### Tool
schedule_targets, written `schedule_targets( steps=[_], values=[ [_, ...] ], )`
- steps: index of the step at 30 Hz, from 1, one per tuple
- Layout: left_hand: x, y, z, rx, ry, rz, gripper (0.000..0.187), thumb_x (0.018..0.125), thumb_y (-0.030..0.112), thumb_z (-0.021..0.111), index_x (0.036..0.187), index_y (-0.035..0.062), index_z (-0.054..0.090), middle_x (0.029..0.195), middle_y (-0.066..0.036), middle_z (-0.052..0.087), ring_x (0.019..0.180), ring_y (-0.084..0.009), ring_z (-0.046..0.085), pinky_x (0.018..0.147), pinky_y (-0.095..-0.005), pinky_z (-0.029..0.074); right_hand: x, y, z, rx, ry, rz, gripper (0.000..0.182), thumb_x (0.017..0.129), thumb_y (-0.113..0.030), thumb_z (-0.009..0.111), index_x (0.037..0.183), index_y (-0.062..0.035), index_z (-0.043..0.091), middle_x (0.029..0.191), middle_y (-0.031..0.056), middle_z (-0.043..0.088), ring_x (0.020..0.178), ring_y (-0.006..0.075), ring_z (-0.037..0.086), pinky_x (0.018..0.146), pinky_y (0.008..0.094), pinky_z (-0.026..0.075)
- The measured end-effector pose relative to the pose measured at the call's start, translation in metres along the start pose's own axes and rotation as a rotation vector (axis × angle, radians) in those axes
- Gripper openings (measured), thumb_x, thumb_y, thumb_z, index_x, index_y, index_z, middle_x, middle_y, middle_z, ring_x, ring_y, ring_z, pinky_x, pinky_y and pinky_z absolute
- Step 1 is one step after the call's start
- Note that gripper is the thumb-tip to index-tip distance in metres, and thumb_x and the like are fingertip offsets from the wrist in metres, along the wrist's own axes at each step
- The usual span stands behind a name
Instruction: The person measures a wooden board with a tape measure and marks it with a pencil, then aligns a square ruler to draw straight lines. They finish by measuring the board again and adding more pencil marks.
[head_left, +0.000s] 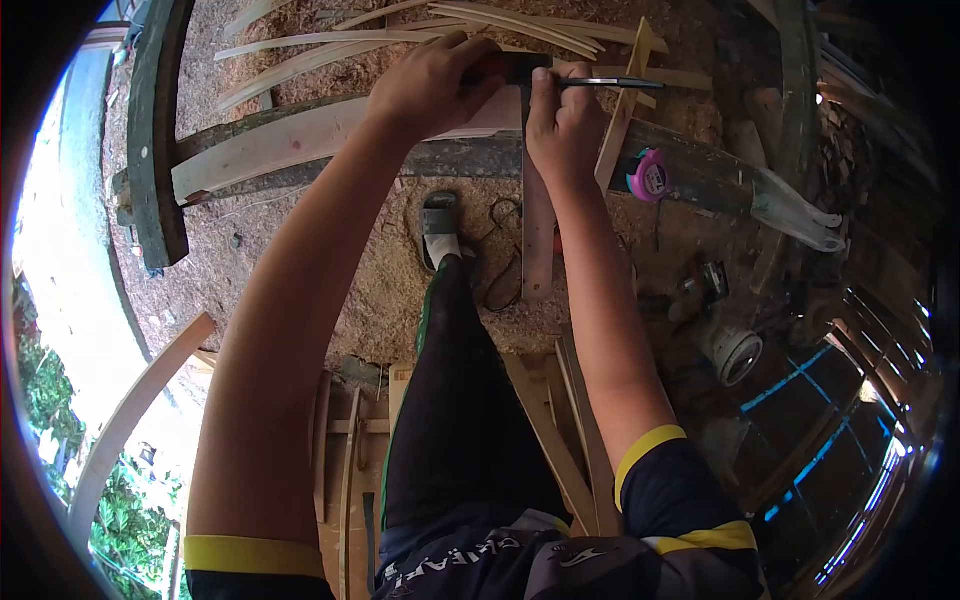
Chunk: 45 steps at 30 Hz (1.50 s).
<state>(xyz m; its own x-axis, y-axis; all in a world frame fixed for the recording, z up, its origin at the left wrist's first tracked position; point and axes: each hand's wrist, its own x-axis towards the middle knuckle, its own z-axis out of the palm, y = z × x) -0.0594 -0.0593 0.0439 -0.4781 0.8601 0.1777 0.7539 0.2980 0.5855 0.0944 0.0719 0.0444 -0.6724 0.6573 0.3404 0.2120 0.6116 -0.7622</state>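
My left hand (437, 85) is closed round the dark handle (510, 68) of a square, over a pale curved board (290, 140). The square's long blade (537, 225) hangs down across the dark beam (440, 157) toward the floor. Beside it, my right hand (568, 120) pinches a dark pen (620, 83), which points to the right. The pen's far end lies over a thin wooden strip (622, 125). A pink and teal tape measure (648, 176) sits on the beam right of my right hand.
Thin pale strips (330, 50) lie behind the beam. Dark upright posts (155, 130) stand at both sides. A clear plastic piece (795, 210) is at the beam's right end. Below are my sandalled foot (440, 225), a cord (503, 255), a white can (738, 355) and leaning boards (560, 430).
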Motion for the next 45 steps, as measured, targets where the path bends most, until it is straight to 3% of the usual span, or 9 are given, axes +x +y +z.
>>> schedule_targets(
  steps=[6,15,20,24,30,32,42,45],
  values=[
    [0.001,0.0,0.0,-0.01,-0.036,-0.05,0.031,0.1,0.031,0.077,0.126,0.0165,0.072,0.117,-0.01,0.073,0.109,-0.0386,0.075,0.09,-0.0511,0.061,0.001,-0.001,0.001,-0.036,-0.006,-0.019,0.02,0.11,-0.02,0.068,0.1,-0.0045,0.061,0.066,0.014,0.062,0.059,0.0363,0.066,0.055,0.045,0.049],
    [-0.001,0.0,0.0,-0.031,-0.02,-0.027,0.035,0.099,0.03,0.078,0.129,0.0151,0.068,0.12,-0.011,0.074,0.111,-0.0403,0.074,0.093,-0.0519,0.061,-0.001,-0.005,0.0,-0.053,-0.025,0.0,0.02,0.11,-0.019,0.067,0.098,-0.0037,0.061,0.067,0.0157,0.063,0.061,0.0379,0.068,0.056,0.0457,0.05],
    [-0.002,-0.003,0.003,-0.011,0.021,-0.018,0.042,0.096,0.037,0.08,0.133,0.0191,0.07,0.123,-0.011,0.074,0.113,-0.0395,0.075,0.095,-0.0527,0.062,-0.002,-0.005,0.001,-0.048,-0.011,0.01,0.021,0.109,-0.019,0.067,0.098,-0.0034,0.061,0.067,0.0159,0.063,0.061,0.038,0.067,0.056,0.0455,0.05],
    [-0.004,-0.004,0.005,-0.024,0.045,0.0,0.038,0.098,0.032,0.078,0.132,0.0157,0.069,0.121,-0.011,0.074,0.113,-0.0399,0.074,0.093,-0.0515,0.062,-0.004,-0.003,0.003,-0.033,0.018,-0.006,0.02,0.109,-0.019,0.068,0.098,-0.0037,0.062,0.066,0.0153,0.063,0.06,0.0374,0.067,0.055,0.0446,0.049],
    [-0.003,-0.003,0.004,0.009,0.039,-0.005,0.035,0.099,0.035,0.078,0.129,0.0182,0.073,0.12,-0.01,0.073,0.109,-0.0399,0.075,0.091,-0.0517,0.062,-0.004,0.002,0.006,-0.02,0.031,-0.019,0.018,0.109,-0.019,0.068,0.099,-0.0046,0.063,0.067,0.014,0.063,0.059,0.0351,0.067,0.055,0.0434,0.049],
    [-0.003,-0.004,0.004,0.019,-0.009,-0.048,0.045,0.097,0.044,0.077,0.138,0.0258,0.071,0.123,-0.01,0.075,0.115,-0.0387,0.075,0.096,-0.0552,0.062,-0.005,0.004,0.007,-0.016,0.036,-0.033,0.019,0.109,-0.02,0.068,0.099,-0.0047,0.063,0.067,0.0138,0.063,0.059,0.0345,0.067,0.055,0.0432,0.049],
    [-0.002,-0.006,0.005,0.003,0.005,-0.029,0.044,0.097,0.045,0.078,0.136,0.0259,0.073,0.12,-0.009,0.075,0.113,-0.0366,0.076,0.094,-0.0538,0.063,-0.004,0.004,0.007,-0.056,0.017,-0.045,0.019,0.109,-0.019,0.069,0.098,-0.0055,0.063,0.063,0.0125,0.061,0.055,0.0331,0.064,0.052,0.0422,0.047],
    [-0.003,-0.006,0.005,0.01,0.028,-0.011,0.04,0.099,0.039,0.079,0.135,0.0215,0.074,0.12,-0.01,0.074,0.107,-0.0377,0.076,0.09,-0.0503,0.063,-0.003,0.003,0.006,-0.068,0.018,-0.064,0.019,0.109,-0.019,0.07,0.097,-0.0057,0.063,0.063,0.0122,0.06,0.054,0.0334,0.064,0.052,0.0427,0.047]
  ],
)
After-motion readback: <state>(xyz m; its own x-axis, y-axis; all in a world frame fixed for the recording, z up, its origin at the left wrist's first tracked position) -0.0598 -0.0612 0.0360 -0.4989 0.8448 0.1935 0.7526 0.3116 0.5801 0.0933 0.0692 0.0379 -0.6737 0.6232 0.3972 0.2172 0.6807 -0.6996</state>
